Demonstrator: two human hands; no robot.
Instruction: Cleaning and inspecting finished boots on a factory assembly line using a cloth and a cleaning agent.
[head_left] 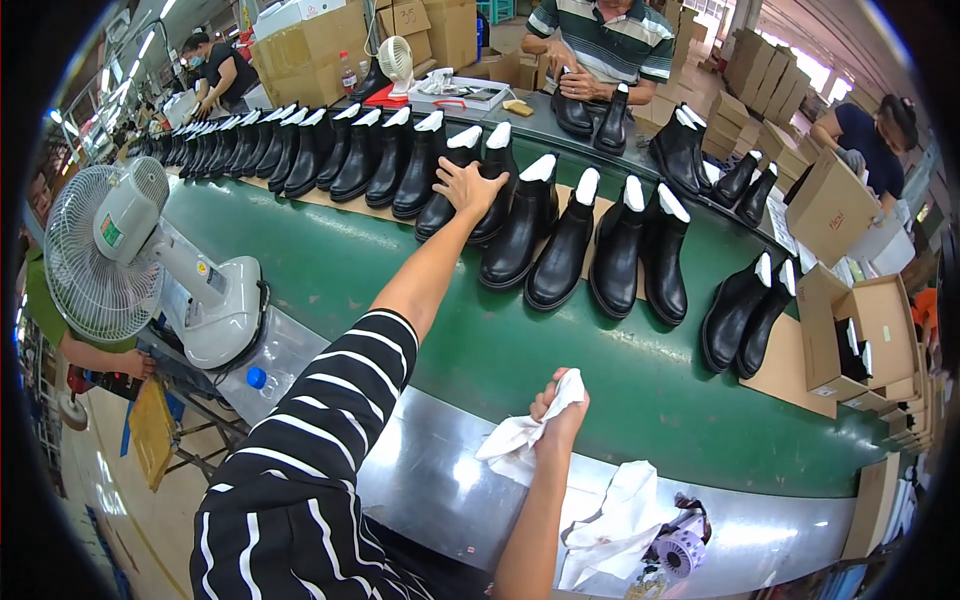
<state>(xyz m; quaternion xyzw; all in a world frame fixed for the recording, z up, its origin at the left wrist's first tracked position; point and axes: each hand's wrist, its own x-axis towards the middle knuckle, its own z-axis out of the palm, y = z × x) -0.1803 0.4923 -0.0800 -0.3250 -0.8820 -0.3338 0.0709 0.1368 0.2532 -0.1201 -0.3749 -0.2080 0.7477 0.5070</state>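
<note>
Head view, one. Mount: head of the person (290, 520) working before me, left of two side-by-side fisheyes, above the right hand (562, 410) and its grip on the cloth (512, 440). Facing: down and forward, past that grip, over the green bench (480, 345) to the co-worker (600, 42) beyond. Range: close to the grip; far to cartons (310, 55) beyond. Rim: dark, curved, well out from the grip.

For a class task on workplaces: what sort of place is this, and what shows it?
Probably a shoe factory's finishing or packing area: a long row of black boots stands along a green work surface, with an open cardboard box at right.
</note>
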